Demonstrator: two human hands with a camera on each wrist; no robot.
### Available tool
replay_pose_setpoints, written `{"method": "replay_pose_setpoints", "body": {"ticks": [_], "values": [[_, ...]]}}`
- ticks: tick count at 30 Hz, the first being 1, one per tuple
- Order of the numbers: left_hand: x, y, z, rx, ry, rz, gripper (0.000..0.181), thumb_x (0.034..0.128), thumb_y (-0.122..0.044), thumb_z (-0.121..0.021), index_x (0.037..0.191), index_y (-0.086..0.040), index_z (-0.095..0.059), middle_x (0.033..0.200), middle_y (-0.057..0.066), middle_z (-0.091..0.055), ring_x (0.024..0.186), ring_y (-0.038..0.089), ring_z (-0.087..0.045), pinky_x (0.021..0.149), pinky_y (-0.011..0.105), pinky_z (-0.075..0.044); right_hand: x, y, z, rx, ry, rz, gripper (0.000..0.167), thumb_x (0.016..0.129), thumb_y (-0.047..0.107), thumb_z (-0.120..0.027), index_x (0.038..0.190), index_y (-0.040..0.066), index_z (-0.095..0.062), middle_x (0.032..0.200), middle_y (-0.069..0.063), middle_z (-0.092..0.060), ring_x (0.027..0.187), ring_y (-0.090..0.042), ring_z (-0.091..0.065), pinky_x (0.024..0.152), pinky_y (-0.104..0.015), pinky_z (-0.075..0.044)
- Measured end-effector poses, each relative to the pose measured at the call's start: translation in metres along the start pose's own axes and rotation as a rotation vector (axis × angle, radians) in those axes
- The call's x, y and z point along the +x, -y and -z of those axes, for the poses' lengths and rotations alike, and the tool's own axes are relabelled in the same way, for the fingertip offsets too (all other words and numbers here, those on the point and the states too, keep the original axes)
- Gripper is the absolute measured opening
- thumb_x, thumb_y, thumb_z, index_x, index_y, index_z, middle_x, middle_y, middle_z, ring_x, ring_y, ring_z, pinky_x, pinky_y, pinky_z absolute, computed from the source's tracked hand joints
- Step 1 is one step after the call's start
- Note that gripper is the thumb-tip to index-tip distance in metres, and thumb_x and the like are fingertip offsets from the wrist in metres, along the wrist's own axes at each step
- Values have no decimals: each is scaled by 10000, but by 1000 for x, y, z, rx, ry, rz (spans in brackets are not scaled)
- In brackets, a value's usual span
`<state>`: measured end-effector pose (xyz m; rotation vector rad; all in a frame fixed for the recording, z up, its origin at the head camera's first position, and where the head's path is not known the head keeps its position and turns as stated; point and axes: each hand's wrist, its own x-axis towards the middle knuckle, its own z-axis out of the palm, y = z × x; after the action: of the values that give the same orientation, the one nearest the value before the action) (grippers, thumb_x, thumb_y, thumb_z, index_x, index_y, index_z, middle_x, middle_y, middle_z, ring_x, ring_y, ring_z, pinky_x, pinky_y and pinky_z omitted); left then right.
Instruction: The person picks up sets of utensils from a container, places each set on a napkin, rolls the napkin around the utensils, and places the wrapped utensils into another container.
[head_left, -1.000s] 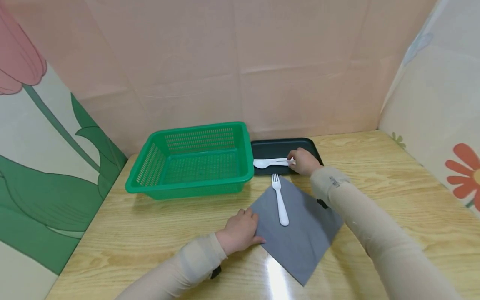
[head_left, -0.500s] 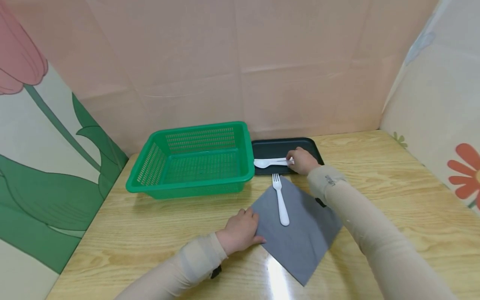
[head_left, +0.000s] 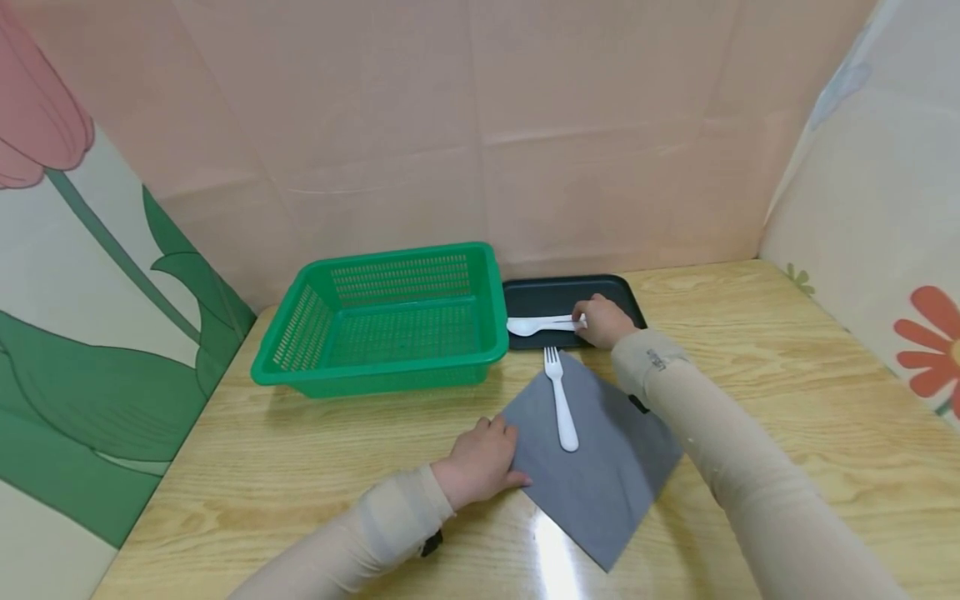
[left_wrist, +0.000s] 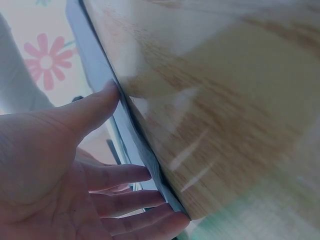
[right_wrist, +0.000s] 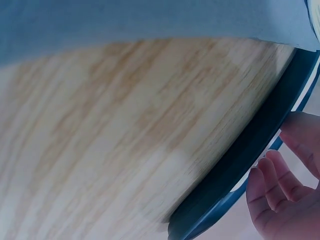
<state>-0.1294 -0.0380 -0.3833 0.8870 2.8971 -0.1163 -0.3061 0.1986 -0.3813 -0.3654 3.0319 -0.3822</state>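
A grey napkin (head_left: 600, 492) lies turned like a diamond on the table, and a white plastic fork (head_left: 562, 408) rests across its upper part. At the napkin's left corner and edge, my left hand (head_left: 480, 461) touches the cloth with spread, fairly straight fingers, as the left wrist view also shows. Behind it, a white spoon (head_left: 528, 327) and a second slim white utensil (head_left: 551, 319), kind unclear, lie side by side in a black tray (head_left: 562, 292). My right hand (head_left: 606, 322) reaches over the tray's front rim and pinches the spoon's handle end; its fingertips are partly hidden.
A green plastic basket (head_left: 382, 367) with slotted sides stands left of the tray, against its left end. The wooden table (head_left: 787, 367) runs back to a pinkish wall covering (head_left: 600, 142). Flower-patterned coverings (head_left: 885, 208) flank both sides.
My right wrist and forearm have shifted slightly left, while the right fingers stay at the utensil handles. The left hand, napkin and fork have not visibly moved.
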Motion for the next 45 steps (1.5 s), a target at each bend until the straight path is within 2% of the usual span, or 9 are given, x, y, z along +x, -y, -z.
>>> {"method": "replay_pose_setpoints", "body": {"ticks": [13, 21, 35, 45], "values": [[0, 0, -1, 1, -20, 2, 542, 801, -549, -636, 1015, -53, -594, 964, 63, -579, 820, 156, -531, 602, 259, -488, 2, -1, -3, -11, 5, -12, 222, 875, 114, -623, 1083, 37, -616, 1051, -204, -531, 955, -322, -544, 836, -472, -468], [0, 0, -2, -2, -25, -4, 536, 801, -547, -638, 1006, -53, -593, 954, 62, -575, 818, 157, -530, 592, 257, -484, 6, -2, -6, -25, 1, -29, 188, 879, 105, -617, 1057, 44, -620, 1020, -177, -535, 896, -285, -543, 789, -438, -477], [-1, 0, -2, 6, -37, -6, 530, 803, -547, -634, 988, -52, -596, 963, 60, -583, 830, 156, -538, 596, 248, -488, 9, -2, -5, -83, -13, 6, 162, 884, 104, -619, 1025, 24, -615, 997, -157, -561, 903, -288, -576, 771, -417, -491], [0, 0, -3, 7, -35, -4, 533, 803, -553, -630, 988, -54, -594, 962, 59, -580, 828, 155, -535, 599, 248, -487, 8, -5, -2, -74, -19, -9, 160, 884, 109, -619, 1019, 23, -607, 999, -157, -552, 894, -285, -569, 764, -419, -486]]}}
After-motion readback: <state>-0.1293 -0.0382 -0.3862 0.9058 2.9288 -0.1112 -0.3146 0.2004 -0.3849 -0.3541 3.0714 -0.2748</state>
